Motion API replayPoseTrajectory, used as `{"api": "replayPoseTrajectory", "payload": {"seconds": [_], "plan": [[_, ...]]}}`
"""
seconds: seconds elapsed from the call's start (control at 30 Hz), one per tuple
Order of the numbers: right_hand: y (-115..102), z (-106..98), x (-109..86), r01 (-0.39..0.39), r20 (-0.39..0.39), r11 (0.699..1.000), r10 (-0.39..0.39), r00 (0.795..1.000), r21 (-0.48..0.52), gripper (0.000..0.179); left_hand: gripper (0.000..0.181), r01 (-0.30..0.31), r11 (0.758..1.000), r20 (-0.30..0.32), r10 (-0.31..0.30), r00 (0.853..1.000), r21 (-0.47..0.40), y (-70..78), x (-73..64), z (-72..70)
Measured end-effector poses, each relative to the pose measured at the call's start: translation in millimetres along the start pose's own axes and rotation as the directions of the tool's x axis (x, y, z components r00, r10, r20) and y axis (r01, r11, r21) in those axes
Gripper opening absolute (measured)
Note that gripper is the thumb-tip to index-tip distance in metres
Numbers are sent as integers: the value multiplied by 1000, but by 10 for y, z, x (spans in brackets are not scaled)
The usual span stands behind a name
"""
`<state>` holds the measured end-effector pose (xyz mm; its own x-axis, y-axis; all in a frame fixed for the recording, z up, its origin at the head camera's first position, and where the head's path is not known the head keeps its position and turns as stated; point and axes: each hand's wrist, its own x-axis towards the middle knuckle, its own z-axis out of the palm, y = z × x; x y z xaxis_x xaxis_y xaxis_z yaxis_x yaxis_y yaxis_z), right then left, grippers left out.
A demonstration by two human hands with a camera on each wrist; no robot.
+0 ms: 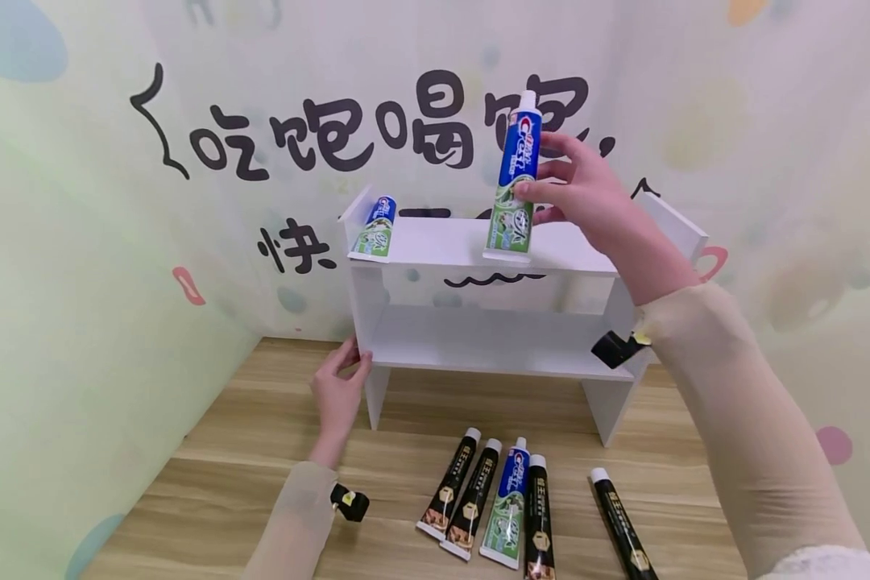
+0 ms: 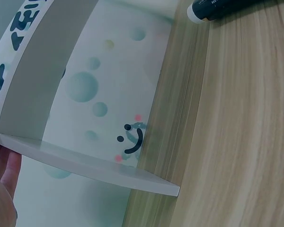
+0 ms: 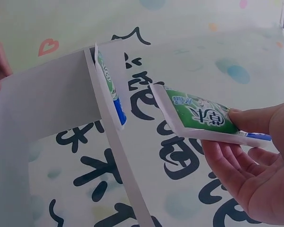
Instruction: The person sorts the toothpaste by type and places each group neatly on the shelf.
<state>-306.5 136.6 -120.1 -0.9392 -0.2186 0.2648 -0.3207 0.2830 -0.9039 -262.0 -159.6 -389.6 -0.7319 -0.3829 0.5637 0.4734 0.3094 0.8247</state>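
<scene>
A white two-tier shelf [image 1: 493, 342] stands against the wall. My left hand [image 1: 337, 392] holds the edge of its left side panel, with fingers [image 2: 10, 172] along the outer face in the left wrist view. Above the top board, my right hand [image 1: 587, 189] pinches a blue and green Crest toothpaste tube [image 1: 515, 181], cap up. In the right wrist view, that tube's green end [image 3: 203, 113] is apart from the shelf. Another blue and green toothpaste tube [image 1: 375, 229] lies at the top board's left end.
On the wooden table [image 1: 246, 451], before the shelf, several black toothpaste tubes [image 1: 453, 483] lie beside a blue and green tube [image 1: 507, 507]. One black tube [image 1: 623, 524] lies apart to the right. A printed wall [image 1: 261, 48] stands behind.
</scene>
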Motion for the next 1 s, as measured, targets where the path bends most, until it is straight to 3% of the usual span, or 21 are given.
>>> {"api": "replayPoseTrajectory", "payload": {"seconds": [0.43,1.0], "plan": [[170,294,337,-81,26,997,81,996,6,76,35,-7,1000,2,7,1000,-20,-16,4,-1],[346,442,464,-31,24,999,30,999,31,72,35,-10,1000,-9,10,1000,2,-11,8,11]]}}
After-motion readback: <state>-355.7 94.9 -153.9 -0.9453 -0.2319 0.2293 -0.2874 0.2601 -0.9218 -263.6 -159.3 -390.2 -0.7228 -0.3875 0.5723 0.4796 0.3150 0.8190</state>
